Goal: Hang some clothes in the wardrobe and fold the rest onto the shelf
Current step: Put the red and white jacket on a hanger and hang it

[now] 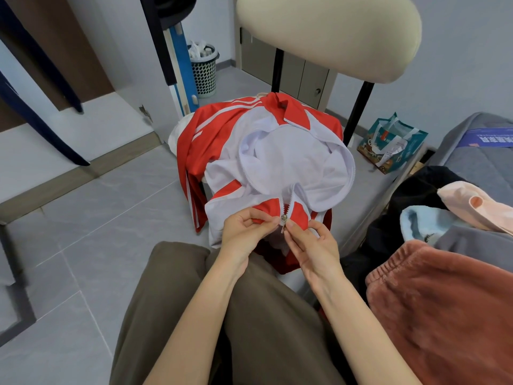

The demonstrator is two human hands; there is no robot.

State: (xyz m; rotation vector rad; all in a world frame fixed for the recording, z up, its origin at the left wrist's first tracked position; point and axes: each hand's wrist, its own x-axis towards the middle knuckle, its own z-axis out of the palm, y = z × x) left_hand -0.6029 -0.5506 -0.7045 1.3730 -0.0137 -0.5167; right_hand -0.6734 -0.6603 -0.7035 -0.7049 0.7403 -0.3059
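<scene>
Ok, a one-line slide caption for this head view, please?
Both hands, left hand and right hand, pinch the zipper at the hem of a red-and-white jacket draped over a chair.

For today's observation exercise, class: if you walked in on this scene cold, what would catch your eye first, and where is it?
First, the red and white jacket draped over the chair at centre. Next, the two hands at its near hem: the left hand pinches the fabric beside the zipper slider and the right hand pinches its pull tab. At right lies a pile of clothes, with a rust fleece garment nearest.
</scene>
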